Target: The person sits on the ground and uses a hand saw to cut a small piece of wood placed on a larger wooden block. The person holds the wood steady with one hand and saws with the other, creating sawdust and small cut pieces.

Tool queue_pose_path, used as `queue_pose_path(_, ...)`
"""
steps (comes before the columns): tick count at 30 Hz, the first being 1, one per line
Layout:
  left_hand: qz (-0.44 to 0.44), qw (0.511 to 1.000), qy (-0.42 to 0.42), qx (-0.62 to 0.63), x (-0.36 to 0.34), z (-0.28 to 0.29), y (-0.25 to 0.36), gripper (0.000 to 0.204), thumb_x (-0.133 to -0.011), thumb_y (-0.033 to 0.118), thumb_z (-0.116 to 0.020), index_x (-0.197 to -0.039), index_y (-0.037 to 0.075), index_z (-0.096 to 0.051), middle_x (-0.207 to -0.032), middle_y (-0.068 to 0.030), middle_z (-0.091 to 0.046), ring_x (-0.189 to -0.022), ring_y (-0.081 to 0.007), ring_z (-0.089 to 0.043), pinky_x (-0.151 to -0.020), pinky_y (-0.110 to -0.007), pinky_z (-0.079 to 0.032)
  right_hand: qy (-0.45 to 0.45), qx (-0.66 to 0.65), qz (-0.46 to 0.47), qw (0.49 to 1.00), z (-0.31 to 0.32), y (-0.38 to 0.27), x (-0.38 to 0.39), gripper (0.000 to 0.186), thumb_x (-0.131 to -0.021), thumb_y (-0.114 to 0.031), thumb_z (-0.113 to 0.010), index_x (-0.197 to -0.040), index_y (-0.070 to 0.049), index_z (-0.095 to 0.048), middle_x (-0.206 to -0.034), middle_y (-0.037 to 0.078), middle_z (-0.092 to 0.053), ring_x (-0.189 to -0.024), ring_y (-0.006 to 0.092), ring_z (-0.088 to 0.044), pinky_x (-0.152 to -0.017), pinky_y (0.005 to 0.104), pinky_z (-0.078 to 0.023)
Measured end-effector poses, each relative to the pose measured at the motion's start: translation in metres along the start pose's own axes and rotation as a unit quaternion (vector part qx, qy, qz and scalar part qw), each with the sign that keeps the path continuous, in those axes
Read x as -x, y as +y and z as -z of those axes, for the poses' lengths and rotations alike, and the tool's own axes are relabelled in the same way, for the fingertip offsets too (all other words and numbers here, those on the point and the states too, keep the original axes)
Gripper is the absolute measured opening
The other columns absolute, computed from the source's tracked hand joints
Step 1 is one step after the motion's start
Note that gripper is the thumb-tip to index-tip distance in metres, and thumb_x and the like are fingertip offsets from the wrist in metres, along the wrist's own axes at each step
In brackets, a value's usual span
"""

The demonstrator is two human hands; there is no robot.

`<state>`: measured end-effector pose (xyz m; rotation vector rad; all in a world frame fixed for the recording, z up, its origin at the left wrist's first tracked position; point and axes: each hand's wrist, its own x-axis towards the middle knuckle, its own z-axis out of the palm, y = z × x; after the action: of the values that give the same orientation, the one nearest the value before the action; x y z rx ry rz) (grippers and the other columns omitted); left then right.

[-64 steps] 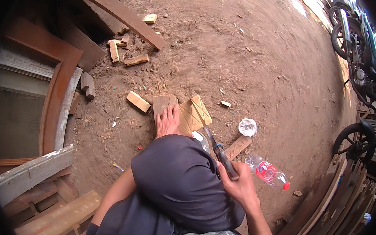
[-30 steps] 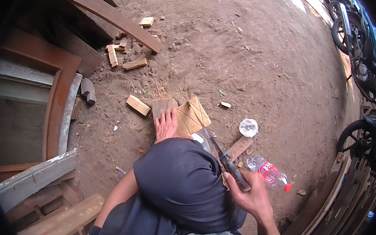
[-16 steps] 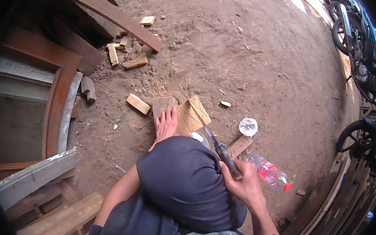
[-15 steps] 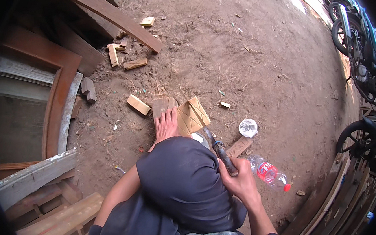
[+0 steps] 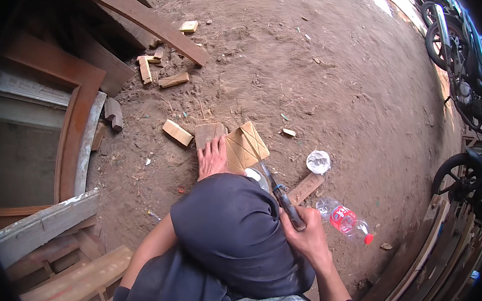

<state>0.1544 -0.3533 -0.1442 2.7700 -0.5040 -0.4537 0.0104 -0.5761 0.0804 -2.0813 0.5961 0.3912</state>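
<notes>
My left hand (image 5: 214, 158) rests on a brown wood block (image 5: 211, 131), its fingers lying flat over the near part. Against that block is a pale wood piece (image 5: 246, 142) marked with crossing dark lines. My right hand (image 5: 308, 233) is closed round the dark handle of a narrow-bladed tool (image 5: 285, 201) with a blue band. Its thin blade points up and left, with the tip at the pale piece's near right edge; whether it touches cannot be told. A white round thing (image 5: 256, 178) shows partly behind my dark-clothed knee.
At right lie a wood strip (image 5: 307, 188), a clear cup (image 5: 318, 161) and a plastic bottle (image 5: 344, 220) with a red cap. A small offcut (image 5: 178, 133) sits left of the block. Framed panels (image 5: 82, 115) and planks (image 5: 48, 229) stand at left, stacked boards (image 5: 414, 257) and motorcycles (image 5: 467, 83) at right.
The tool's blade has shifted slightly up and left along the pale piece's edge, and my right hand has turned a little with it. My left hand stays on the block.
</notes>
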Motion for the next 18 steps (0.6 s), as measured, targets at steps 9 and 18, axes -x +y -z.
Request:
queue_pose_path(9,0.014,1.0,-0.012,-0.013,0.003,0.013,0.001,0.15,-0.047,0.084,-0.088,-0.158,0.001,-0.032,-0.149,-0.0184,-0.046,-0.136,-0.0394,-0.047,-0.113,-0.061,-0.034,0.003,-0.026,0.031,0.999,0.002,0.0,0.009,0.04,-0.096,-0.018,-0.076,-0.066,0.003,-0.059,-0.051,0.008,-0.04,-0.05,0.0104,-0.035,-0.048,0.0382,-0.031)
queue_pose_path(18,0.039,0.998,-0.043,0.013,-0.002,0.01,0.008,0.143,-0.051,0.067,-0.097,-0.159,0.003,-0.029,-0.152,-0.0184,-0.043,-0.143,-0.0401,-0.042,-0.114,-0.065,-0.033,-0.052,0.019,-0.043,0.998,0.041,-0.024,0.032,0.035,-0.097,-0.017,-0.076,-0.072,0.006,-0.064,-0.054,0.017,-0.05,-0.048,0.0136,-0.046,-0.049,0.04,-0.037)
